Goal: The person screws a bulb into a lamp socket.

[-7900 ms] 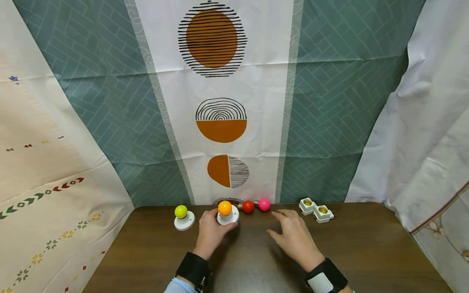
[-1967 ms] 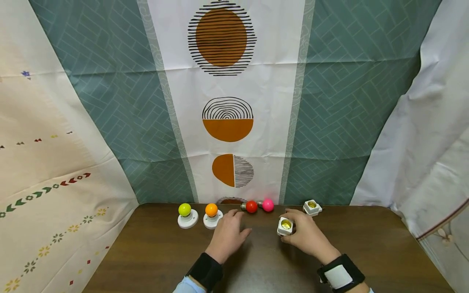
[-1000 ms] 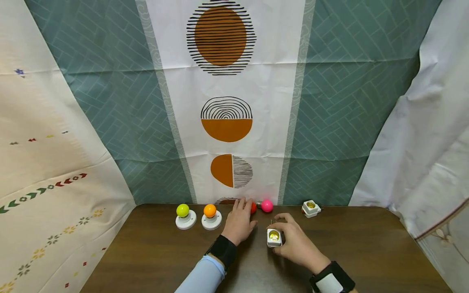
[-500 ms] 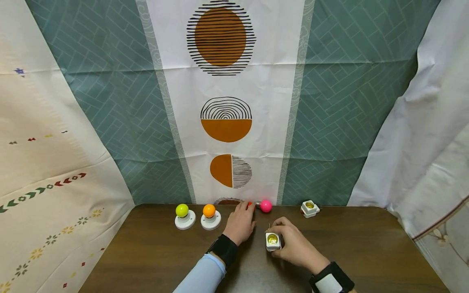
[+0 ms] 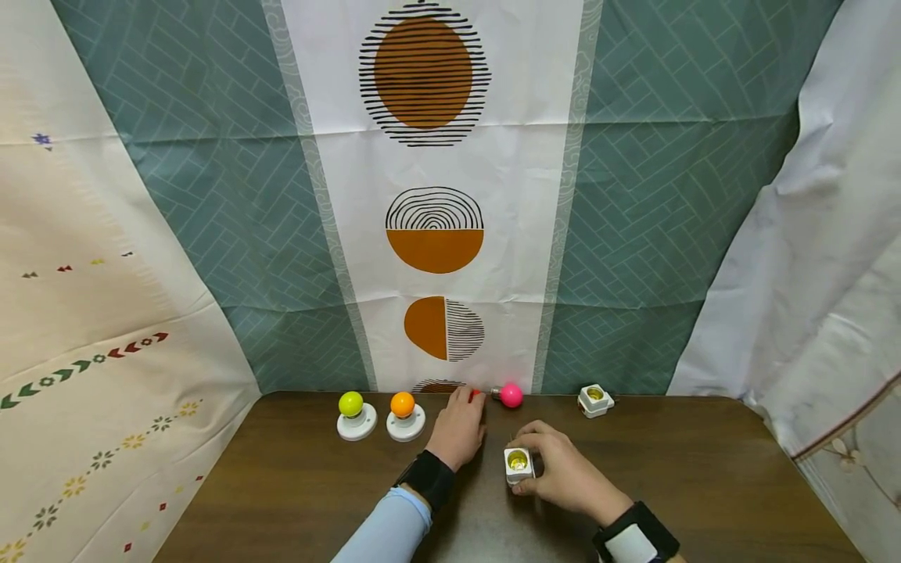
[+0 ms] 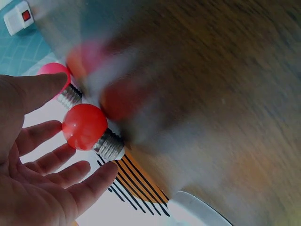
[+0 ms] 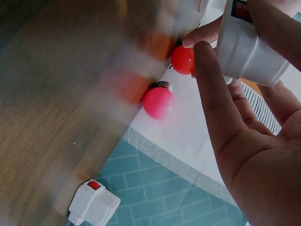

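Note:
My left hand (image 5: 457, 432) reaches to the red bulb (image 6: 85, 127) at the table's back edge. In the left wrist view its fingertips lie along the bulb's far side and at its screw base, while the thumb stands apart from it. The head view shows only a sliver of the red bulb past the fingers. My right hand (image 5: 556, 463) pinches a white socket (image 5: 518, 463) between thumb and fingers, its brass opening facing up. A pink bulb (image 5: 511, 395) lies just right of the red one. A second white socket (image 5: 595, 400) with a red switch (image 7: 93, 184) stands farther right.
On the left stand two round white lamp holders, one with a yellow-green bulb (image 5: 350, 404), the other with an orange bulb (image 5: 402, 404). Patterned cloth (image 5: 633, 234) hangs behind the brown wooden table (image 5: 296, 500).
My left hand has left the orange bulb's holder, now set farther left, and reached over the red bulb. My right hand has taken one socket from the right and carried it left and nearer.

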`<act>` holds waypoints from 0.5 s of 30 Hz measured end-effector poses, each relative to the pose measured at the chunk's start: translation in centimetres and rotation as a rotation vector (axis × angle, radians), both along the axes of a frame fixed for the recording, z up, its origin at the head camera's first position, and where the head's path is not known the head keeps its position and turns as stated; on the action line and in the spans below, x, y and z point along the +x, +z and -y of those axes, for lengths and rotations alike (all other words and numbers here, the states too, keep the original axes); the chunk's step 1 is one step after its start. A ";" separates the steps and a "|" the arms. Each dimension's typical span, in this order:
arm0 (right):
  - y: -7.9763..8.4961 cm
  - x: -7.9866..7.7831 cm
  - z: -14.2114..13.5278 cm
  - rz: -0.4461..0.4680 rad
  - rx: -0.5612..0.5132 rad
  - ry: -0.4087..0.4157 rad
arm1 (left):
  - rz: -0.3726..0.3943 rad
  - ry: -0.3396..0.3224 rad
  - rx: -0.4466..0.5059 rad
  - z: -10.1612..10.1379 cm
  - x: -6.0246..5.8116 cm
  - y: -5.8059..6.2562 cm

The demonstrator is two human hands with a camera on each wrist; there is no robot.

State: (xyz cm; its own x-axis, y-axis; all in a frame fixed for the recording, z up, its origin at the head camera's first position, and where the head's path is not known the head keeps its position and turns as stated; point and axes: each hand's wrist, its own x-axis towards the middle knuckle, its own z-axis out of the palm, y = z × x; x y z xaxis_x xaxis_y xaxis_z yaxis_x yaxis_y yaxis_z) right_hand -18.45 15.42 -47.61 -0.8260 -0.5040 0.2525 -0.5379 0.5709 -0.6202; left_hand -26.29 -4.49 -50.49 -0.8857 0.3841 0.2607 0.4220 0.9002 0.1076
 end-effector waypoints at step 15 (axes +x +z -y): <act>0.0 -0.4 0.1 -0.012 -0.072 -0.058 | 0.007 0.047 -0.025 0.2 0.0 -0.2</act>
